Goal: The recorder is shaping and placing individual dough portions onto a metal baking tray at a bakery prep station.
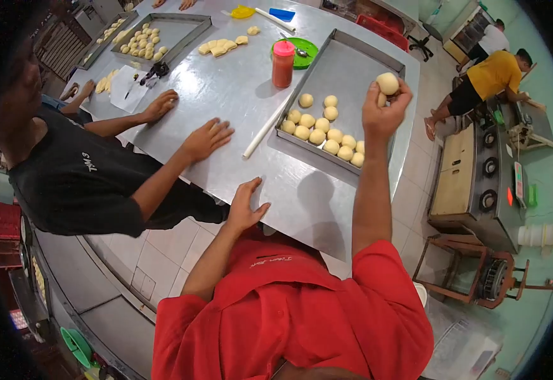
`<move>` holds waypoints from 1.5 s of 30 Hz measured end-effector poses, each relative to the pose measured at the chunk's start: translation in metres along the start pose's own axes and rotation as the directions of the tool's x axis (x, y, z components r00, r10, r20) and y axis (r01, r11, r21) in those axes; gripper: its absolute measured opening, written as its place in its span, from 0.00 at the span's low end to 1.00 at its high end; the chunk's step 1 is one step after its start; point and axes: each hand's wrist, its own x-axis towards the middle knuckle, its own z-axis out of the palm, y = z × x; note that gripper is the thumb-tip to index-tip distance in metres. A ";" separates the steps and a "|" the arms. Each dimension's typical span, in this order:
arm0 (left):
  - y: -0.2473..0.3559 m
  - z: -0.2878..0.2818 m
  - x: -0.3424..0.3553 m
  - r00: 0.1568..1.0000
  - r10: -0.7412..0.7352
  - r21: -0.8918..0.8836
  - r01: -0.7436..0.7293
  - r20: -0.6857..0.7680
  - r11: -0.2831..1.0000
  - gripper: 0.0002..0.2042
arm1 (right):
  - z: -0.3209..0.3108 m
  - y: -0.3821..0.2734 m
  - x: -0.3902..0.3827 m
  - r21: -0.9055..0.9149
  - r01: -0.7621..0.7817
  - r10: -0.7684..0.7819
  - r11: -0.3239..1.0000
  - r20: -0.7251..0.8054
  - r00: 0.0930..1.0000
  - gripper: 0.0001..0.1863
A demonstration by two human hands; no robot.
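My right hand (pixel 387 114) is raised over the right side of a metal tray (pixel 368 69), its fingers closed around a pale dough ball (pixel 388 83). A second bit of dough shows between thumb and fingers just below that ball; how much is in the palm is hidden. Several round dough balls (pixel 317 137) lie grouped along the near side of the tray, and its far part shows bare metal. My left hand (pixel 246 204) rests at the near edge of the steel table (pixel 282 190), fingers apart, holding nothing.
A white rolling pin (pixel 267 126) lies left of the tray. Beyond it stand a red sauce bottle (pixel 282 64) and a green plate (pixel 303 52). A co-worker's hands (pixel 208 139) are on the table at left. Another dough tray (pixel 162 41) and dough pieces (pixel 223 46) lie farther back.
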 end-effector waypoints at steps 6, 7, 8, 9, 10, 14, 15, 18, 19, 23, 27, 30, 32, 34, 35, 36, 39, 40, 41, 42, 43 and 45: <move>-0.006 0.001 -0.002 1.000 0.012 -0.008 -0.012 -0.022 1.000 0.36 | -0.003 0.101 -0.075 -0.657 -0.059 0.447 0.752 0.441 0.778 0.35; -0.005 0.002 -0.005 0.999 -0.014 -0.008 0.014 -0.029 1.000 0.35 | -0.010 0.089 -0.098 -0.573 -0.074 0.340 0.816 0.372 0.864 0.36; -0.006 0.001 -0.009 0.998 -0.033 0.017 0.034 -0.056 0.999 0.35 | -0.017 0.067 -0.111 -0.541 0.020 0.253 0.841 0.425 0.869 0.35; -0.005 0.001 -0.012 0.998 -0.008 0.023 0.009 -0.062 1.000 0.34 | -0.029 0.047 -0.123 -0.508 0.111 0.165 0.854 0.467 0.869 0.34; -0.004 0.002 -0.009 0.998 0.031 0.026 -0.030 -0.059 0.999 0.33 | -0.042 0.041 -0.143 -0.479 0.178 0.102 0.860 0.502 0.859 0.32; -0.011 0.010 -0.006 0.995 0.084 0.062 -0.080 -0.052 0.995 0.33 | -0.099 0.016 -0.251 -0.262 0.416 -0.078 0.871 0.762 0.643 0.26; -0.006 0.009 -0.006 0.997 0.067 0.046 -0.065 -0.043 0.997 0.33 | -0.107 0.002 -0.259 -0.232 0.477 -0.049 0.848 0.861 0.505 0.25; -0.002 0.005 -0.006 0.998 0.058 0.045 -0.057 -0.037 0.997 0.33 | -0.112 -0.009 -0.258 -0.109 0.384 -0.096 0.917 0.872 0.479 0.23; -0.001 0.005 -0.008 0.998 0.054 0.056 -0.052 -0.040 0.997 0.33 | -0.112 -0.008 -0.258 -0.111 0.383 -0.096 0.917 0.871 0.482 0.23; 0.001 0.005 -0.006 0.997 0.061 0.081 -0.057 -0.051 0.995 0.32 | -0.110 -0.002 -0.258 -0.133 0.275 -0.024 0.952 0.866 0.500 0.21; 0.003 0.010 -0.011 0.997 0.043 0.087 -0.037 -0.064 0.996 0.30 | -0.116 0.001 -0.261 -0.104 0.236 -0.033 0.966 0.859 0.511 0.20; 0.007 0.016 -0.017 0.987 0.112 0.149 -0.094 -0.116 0.984 0.28 | -0.121 0.002 -0.259 -0.090 0.199 -0.027 0.976 0.853 0.522 0.19; 0.011 0.018 -0.021 0.982 0.121 0.179 -0.095 -0.142 0.979 0.24 | -0.123 0.002 -0.257 -0.073 0.205 -0.047 0.976 0.849 0.526 0.18; 0.016 0.017 -0.029 0.982 0.122 0.178 -0.095 -0.146 0.979 0.22 | -0.128 0.005 -0.257 -0.062 0.209 -0.060 0.976 0.845 0.531 0.17; 0.017 0.015 -0.031 0.980 0.127 0.180 -0.099 -0.152 0.979 0.20 | -0.129 0.006 -0.257 -0.053 0.194 -0.060 0.980 0.842 0.537 0.17; 0.016 0.014 -0.033 0.984 0.117 0.171 -0.093 -0.138 0.981 0.20 | -0.129 0.007 -0.258 -0.045 0.179 -0.060 0.983 0.838 0.542 0.16; 0.016 0.008 -0.039 0.989 0.050 0.110 -0.034 -0.140 0.993 0.16 | -0.130 0.008 -0.257 -0.052 0.167 -0.049 0.985 0.833 0.551 0.15; 0.017 0.007 -0.040 0.991 0.042 0.105 -0.029 -0.130 0.994 0.16 | -0.131 0.008 -0.256 -0.039 0.169 -0.063 0.985 0.827 0.558 0.15; 0.016 0.004 -0.040 0.991 0.010 0.065 -0.001 -0.137 0.998 0.16 | -0.130 0.007 -0.255 -0.035 0.145 -0.053 0.989 0.829 0.557 0.15; 0.015 0.002 -0.039 0.990 -0.022 0.024 0.026 -0.143 0.999 0.15 | -0.130 0.008 -0.255 -0.042 0.140 -0.043 0.989 0.831 0.554 0.15; 0.013 -0.002 -0.035 0.991 -0.010 0.047 0.016 -0.136 0.999 0.15 | -0.130 0.009 -0.255 -0.042 0.136 -0.040 0.990 0.833 0.551 0.16; 0.018 -0.009 -0.027 0.981 -0.167 -0.047 0.163 -0.097 0.985 0.15 | -0.129 0.010 -0.256 -0.047 0.129 -0.031 0.991 0.838 0.544 0.16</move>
